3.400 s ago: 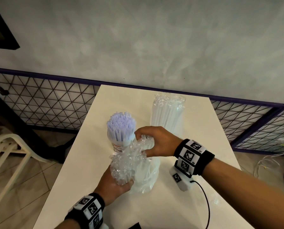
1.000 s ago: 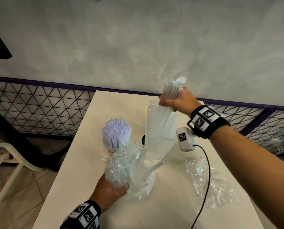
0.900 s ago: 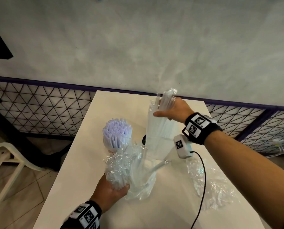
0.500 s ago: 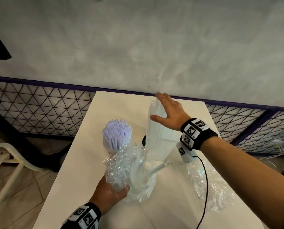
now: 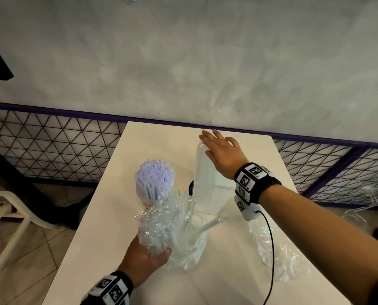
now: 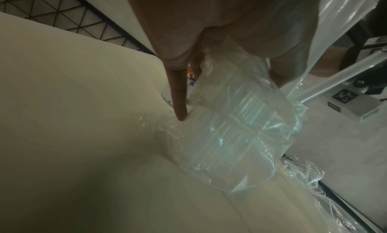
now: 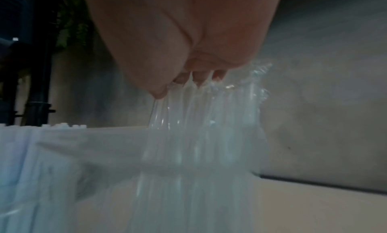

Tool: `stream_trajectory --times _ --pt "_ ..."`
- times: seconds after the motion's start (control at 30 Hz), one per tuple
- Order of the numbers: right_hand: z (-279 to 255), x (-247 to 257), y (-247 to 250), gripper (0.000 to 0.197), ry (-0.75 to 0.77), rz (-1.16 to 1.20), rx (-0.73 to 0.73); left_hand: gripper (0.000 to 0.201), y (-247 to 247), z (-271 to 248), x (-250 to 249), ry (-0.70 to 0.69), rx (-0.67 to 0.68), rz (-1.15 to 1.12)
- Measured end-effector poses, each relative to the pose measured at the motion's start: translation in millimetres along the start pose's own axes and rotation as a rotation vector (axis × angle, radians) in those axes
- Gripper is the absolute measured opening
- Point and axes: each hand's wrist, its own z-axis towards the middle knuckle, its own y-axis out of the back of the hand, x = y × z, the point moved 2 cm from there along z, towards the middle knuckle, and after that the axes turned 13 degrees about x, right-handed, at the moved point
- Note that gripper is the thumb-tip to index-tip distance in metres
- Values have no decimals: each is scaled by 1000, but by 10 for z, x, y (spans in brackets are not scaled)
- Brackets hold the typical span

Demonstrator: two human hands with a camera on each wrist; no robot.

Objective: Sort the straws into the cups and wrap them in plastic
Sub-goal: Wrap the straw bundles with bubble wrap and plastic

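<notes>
Head view: the right hand (image 5: 224, 154) lay flat, fingers straight, on the far cup's clear straws (image 5: 207, 183); just left stood the unwrapped lilac straws (image 5: 155, 179).

Left-wrist view: the left hand (image 6: 226, 29) gripped the near plastic-wrapped cup (image 6: 247, 137) — sorting looked unfinished.

Right-wrist view: fingertips (image 7: 201, 76) touched the straw tops.

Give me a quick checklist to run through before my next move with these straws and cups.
1. Left hand gripping the near bundle of wrapped straws: ok, fingers curl round it.
2. Right hand flat on top of the tall clear straws in the far cup: ok, fingers straight, pressing the tips.
3. Purple straws upright in their cup: ok.
4. Near bundle tidy: not ok, one straw sticks out sideways to the right.
5. Loose plastic sheet within reach on the table: ok, but the wrist cable lies across it.
6. Far cup standing steady: cannot tell, its base is hidden.
</notes>
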Motion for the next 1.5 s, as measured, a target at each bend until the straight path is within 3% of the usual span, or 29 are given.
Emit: stream_trajectory --times 0.17,0.37,0.5,0.6,0.7,0.8,0.9,1.0,1.2,1.3,1.4,1.5 --pt "-82 -97 -78 62 -60 -98 45 24 6 -13 10 -28 5 -1" --pt "-123 -323 -11 76 -248 -127 160 28 8 2 60 -29 -5 14" --pt "-184 -310 -131 72 -236 -159 203 30 -2 20 85 -33 -3 6" --pt "-248 -185 24 64 -201 -31 90 38 11 13 74 -20 7 -22" --pt "-406 57 290 50 33 248 -63 36 16 12 79 -36 16 -17" --pt "-671 210 381 74 230 408 131 27 12 18 84 -39 14 -3" --pt "-908 250 215 77 184 358 383 26 10 14 44 -52 10 7" --pt "-1110 303 -130 83 191 456 511 37 12 3 35 -36 15 -3" --pt "-1242 640 -592 110 177 746 404 21 -2 3 16 16 15 35" --pt "-1111 772 -645 109 148 763 309 47 -6 12 33 12 14 -3" --pt "-978 800 -633 106 116 794 265 56 -15 16 36 0 17 2" --pt "-900 841 -572 90 106 825 243 61 -11 26 45 -14 17 24"
